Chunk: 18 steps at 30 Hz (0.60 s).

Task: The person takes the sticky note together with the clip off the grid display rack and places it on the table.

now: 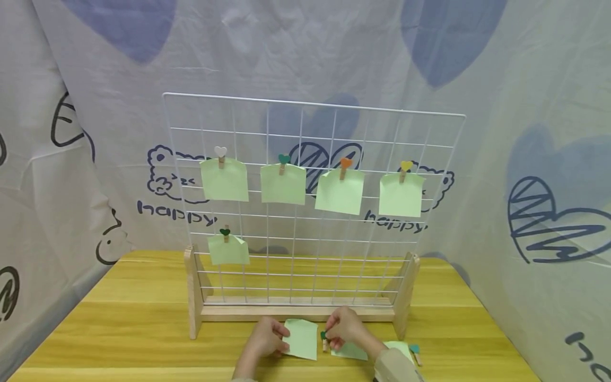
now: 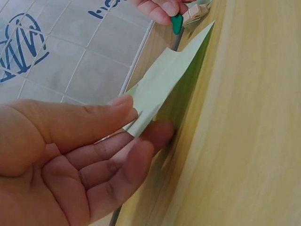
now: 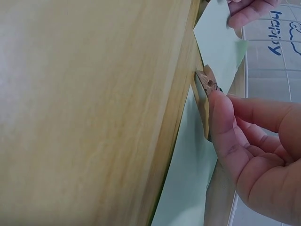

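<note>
Between thumb and fingers, my left hand (image 1: 268, 338) pinches one edge of a pale green paper note (image 1: 303, 339) at the front of the table. The left wrist view shows this note (image 2: 164, 75) tilted up from the wood. Just to the right, my right hand (image 1: 347, 326) pinches a small wooden clothespin (image 1: 325, 345) with a dark green heart. In the right wrist view the clothespin (image 3: 207, 87) is between thumb and index finger, near the held note (image 3: 218, 40). Another green note (image 3: 186, 174) lies below the right hand, partly covered by it in the head view.
Behind the hands stands a white wire grid (image 1: 315, 244) on a wooden base (image 1: 296, 314). Several green notes (image 1: 224, 183) hang on it from heart clothespins. Near the right forearm lie another note (image 1: 401, 349) and a teal-heart clothespin (image 1: 416, 354). A printed curtain surrounds the table.
</note>
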Available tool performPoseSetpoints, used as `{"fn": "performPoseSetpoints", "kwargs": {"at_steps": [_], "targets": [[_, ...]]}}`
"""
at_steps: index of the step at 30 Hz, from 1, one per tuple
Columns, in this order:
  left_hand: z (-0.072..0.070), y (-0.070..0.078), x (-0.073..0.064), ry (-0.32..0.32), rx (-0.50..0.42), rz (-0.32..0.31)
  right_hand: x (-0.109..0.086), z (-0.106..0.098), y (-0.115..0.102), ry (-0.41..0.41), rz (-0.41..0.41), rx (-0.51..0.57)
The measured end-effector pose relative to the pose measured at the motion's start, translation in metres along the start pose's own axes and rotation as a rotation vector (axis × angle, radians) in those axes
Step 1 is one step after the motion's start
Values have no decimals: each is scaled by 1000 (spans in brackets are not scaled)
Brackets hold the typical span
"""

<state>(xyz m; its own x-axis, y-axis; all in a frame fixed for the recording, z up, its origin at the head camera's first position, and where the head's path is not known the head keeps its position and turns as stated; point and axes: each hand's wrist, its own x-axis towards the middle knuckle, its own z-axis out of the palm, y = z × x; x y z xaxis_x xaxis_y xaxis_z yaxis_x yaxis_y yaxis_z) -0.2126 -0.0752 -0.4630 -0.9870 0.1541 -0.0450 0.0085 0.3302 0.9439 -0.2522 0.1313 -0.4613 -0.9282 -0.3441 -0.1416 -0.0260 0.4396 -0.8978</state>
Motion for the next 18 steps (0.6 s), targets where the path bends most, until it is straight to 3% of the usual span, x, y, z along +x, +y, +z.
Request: {"fn": "performPoseSetpoints", "kwargs": {"at_steps": [8, 18], "targets": [[-4, 2, -2, -15, 42, 8, 0, 1, -1, 9, 8, -45], [-11, 5, -2, -14, 175, 40, -2, -3, -6, 13, -44, -112]]}}
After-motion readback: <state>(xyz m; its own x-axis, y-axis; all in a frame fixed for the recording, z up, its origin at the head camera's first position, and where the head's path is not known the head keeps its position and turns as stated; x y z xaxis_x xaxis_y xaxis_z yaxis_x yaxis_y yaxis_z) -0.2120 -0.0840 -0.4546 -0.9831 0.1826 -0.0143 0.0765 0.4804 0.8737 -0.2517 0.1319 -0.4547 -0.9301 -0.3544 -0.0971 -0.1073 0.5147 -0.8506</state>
